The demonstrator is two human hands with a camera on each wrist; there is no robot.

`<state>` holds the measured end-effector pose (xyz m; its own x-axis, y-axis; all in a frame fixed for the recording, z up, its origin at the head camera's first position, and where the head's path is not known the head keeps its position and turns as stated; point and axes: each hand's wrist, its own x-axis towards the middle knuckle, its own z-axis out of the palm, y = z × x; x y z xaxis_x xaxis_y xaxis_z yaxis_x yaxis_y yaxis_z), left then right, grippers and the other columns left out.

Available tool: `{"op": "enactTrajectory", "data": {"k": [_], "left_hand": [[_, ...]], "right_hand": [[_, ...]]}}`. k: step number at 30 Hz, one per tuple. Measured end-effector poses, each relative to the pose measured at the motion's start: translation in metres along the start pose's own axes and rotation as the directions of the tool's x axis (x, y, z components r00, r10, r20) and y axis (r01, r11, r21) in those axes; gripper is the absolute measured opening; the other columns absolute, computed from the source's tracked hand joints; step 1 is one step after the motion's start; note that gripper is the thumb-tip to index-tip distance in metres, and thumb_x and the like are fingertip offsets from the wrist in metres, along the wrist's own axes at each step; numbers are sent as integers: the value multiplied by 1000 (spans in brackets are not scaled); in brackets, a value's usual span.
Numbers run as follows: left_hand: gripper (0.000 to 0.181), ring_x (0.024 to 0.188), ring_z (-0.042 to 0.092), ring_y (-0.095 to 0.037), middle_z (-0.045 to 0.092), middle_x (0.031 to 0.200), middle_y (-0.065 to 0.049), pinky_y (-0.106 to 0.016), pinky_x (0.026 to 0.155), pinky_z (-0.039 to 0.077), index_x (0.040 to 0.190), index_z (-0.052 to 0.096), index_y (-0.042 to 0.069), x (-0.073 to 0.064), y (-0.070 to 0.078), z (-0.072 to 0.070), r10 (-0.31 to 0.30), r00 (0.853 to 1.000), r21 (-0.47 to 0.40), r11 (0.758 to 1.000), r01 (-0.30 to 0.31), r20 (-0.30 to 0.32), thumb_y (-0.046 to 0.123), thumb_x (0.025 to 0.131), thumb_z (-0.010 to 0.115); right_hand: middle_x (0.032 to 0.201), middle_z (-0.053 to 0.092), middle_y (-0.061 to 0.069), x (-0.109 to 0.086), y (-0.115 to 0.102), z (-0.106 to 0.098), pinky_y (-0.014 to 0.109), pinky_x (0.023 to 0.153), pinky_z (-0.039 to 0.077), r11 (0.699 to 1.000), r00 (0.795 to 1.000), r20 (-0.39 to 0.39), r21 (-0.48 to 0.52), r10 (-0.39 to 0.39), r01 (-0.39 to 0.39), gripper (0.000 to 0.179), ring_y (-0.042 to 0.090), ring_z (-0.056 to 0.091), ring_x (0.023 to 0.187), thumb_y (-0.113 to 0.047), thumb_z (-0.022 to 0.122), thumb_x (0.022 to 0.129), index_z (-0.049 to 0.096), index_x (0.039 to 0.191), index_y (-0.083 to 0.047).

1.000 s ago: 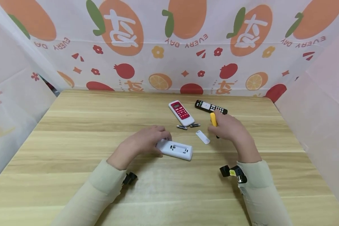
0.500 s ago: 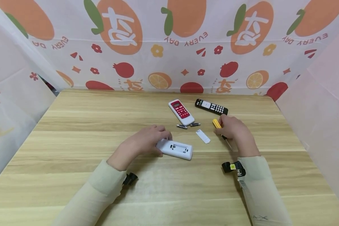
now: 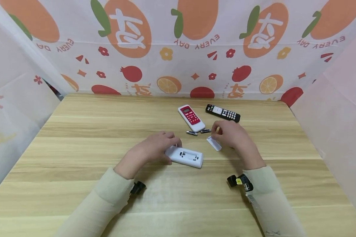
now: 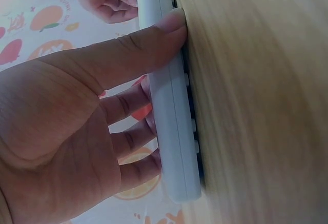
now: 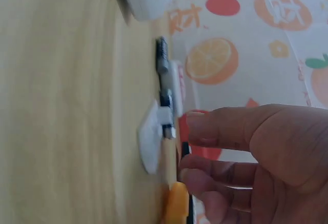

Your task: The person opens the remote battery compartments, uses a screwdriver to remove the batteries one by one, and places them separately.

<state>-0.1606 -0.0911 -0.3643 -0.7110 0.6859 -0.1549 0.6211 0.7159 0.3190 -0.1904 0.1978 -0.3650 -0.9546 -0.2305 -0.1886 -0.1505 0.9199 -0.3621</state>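
My left hand (image 3: 154,148) grips one end of a white remote control (image 3: 186,157), its back up and its battery compartment uncovered. In the left wrist view, the thumb (image 4: 171,26) presses one side while fingers (image 4: 134,138) reach the other. Over a small white battery cover (image 3: 215,144) hovers my right hand (image 3: 231,133). Thumb and fingers stand apart with nothing between them in the right wrist view. Two AAA-looking batteries lie nearby, a left one (image 3: 192,133) and a right one (image 3: 206,131). A screwdriver's yellow handle (image 5: 178,203) shows below the right hand; the head view hides it.
Farther back lie a white remote with a red face (image 3: 191,118) and a black remote (image 3: 223,113). A wooden table (image 3: 86,131) carries everything. Behind it hangs a fruit-print cloth (image 3: 166,65), with pale sheets at both sides.
The right hand has let go of the yellow-handled screwdriver, laying it on the table, and moved left to the battery cover. The left hand and its remote have stayed put.
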Motion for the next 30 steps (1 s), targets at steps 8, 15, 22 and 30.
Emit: {"op": "enactTrajectory", "data": {"k": [8, 15, 22, 30], "left_hand": [[54, 110, 54, -24, 60, 119, -1, -43, 99, 44, 122, 62, 23, 1, 2, 0, -13, 1000, -8, 1000, 13, 8, 24, 75, 88], [54, 110, 54, -23, 60, 119, -1, -42, 99, 44, 123, 63, 23, -1, 1, 0, -9, 1000, -5, 1000, 9, 10, 24, 76, 88], [66, 109, 54, -23, 60, 121, -4, -41, 97, 48, 135, 61, 21, -6, 3, -4, 8, 999, 69, 998, -11, 43, 22, 75, 88], [58, 114, 53, -29, 57, 124, -7, -52, 98, 47, 125, 61, 20, -14, -18, -11, 65, 997, 218, 973, -72, 40, 8, 74, 86]], "right_hand": [[89, 65, 1, 2, -7, 9, 37, 76, 46, 999, 999, 32, -35, -10, 12, 28, 22, 58, 85, -36, 77, 86, 67, 107, -20], [94, 67, 1, 1, -6, 10, 39, 80, 47, 1000, 999, 26, -25, -18, 18, 29, 22, 59, 88, -37, 77, 87, 68, 108, -20], [94, 67, 1, 2, -5, 10, 38, 79, 47, 1000, 999, 46, 9, -9, 8, 26, 23, 59, 88, -38, 76, 87, 68, 106, -22], [99, 67, 3, 3, 1, 3, 38, 78, 47, 1000, 999, 38, 9, -12, 12, 23, 23, 59, 89, -36, 73, 90, 68, 107, -21]]}}
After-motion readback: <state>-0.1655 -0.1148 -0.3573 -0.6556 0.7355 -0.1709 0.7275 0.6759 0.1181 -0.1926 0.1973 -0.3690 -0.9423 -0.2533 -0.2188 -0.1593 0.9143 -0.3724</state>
